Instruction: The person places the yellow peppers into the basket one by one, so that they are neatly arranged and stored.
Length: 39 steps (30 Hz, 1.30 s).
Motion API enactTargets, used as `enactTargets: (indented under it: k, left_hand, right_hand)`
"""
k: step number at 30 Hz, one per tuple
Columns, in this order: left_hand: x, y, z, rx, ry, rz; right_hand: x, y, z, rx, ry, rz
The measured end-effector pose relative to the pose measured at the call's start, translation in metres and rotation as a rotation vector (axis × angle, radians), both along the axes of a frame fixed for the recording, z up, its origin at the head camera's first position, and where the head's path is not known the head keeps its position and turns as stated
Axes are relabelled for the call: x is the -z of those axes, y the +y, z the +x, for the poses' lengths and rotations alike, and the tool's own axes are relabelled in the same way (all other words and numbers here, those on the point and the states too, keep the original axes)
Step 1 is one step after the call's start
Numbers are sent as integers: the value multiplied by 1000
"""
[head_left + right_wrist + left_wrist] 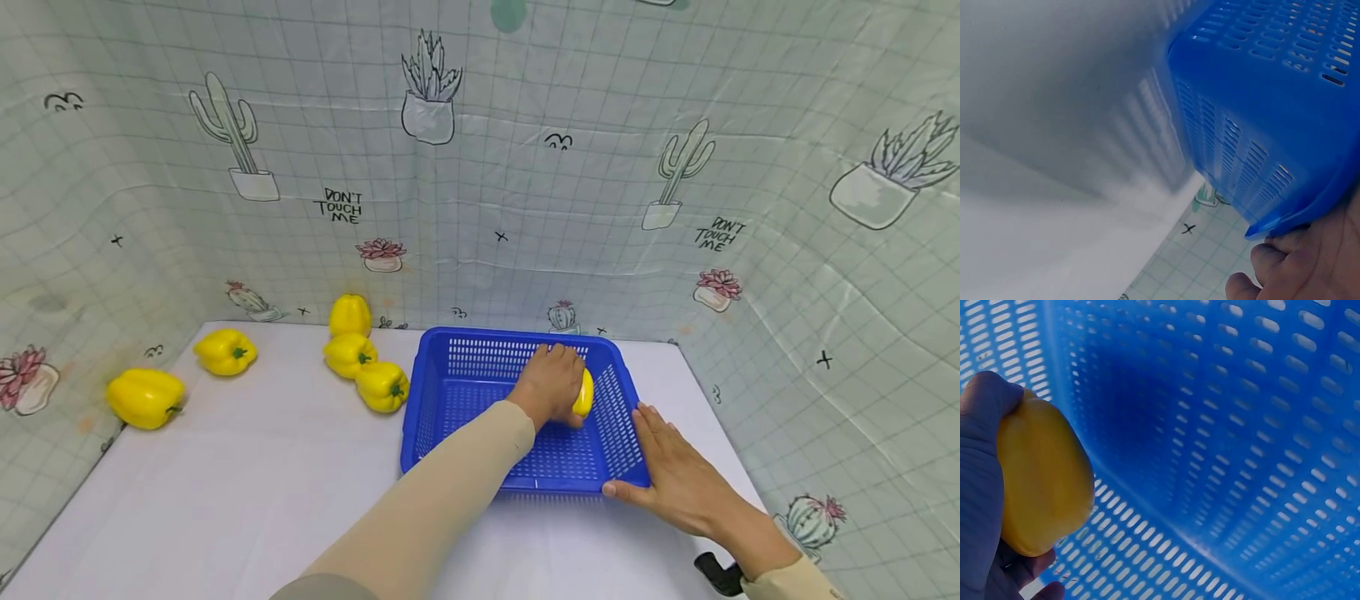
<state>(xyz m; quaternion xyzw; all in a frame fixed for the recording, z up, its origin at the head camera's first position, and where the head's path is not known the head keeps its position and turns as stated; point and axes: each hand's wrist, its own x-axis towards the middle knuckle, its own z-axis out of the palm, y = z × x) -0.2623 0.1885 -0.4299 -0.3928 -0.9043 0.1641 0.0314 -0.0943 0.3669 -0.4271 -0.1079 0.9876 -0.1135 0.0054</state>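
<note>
Reaching down into the blue plastic basket (566,483), my left hand (549,385) grips a yellow bell pepper (584,395). In the left wrist view the thumb lies at the top of the pepper (1047,478) and fingertips show beneath it, with the perforated basket wall behind. My right hand (678,471) rests against the basket's near right corner, thumb on the front rim and extended fingers along the right side. The right wrist view shows the right hand's fingers (1272,259) beside the rim of the basket (1260,75).
Left of the basket, three yellow bell peppers (351,356) sit close together in a row. Two more yellow peppers (146,398) lie farther left on the white table (247,483). Patterned cloth (487,192) walls in the back and sides. A black object (718,575) appears near the right wrist.
</note>
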Motion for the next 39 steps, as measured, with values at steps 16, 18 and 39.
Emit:
enactTargets:
  k: [16, 18, 39]
  left_hand:
    - [20, 7, -5, -1, 25, -40]
    - [20, 8, -5, -6, 15, -42]
    - [13, 8, 0, -42, -76, 3]
  right_hand:
    - [0, 0, 0, 10, -11, 3]
    - [-1, 0, 0, 12, -13, 2]
    - [-3, 0, -1, 15, -24, 2]
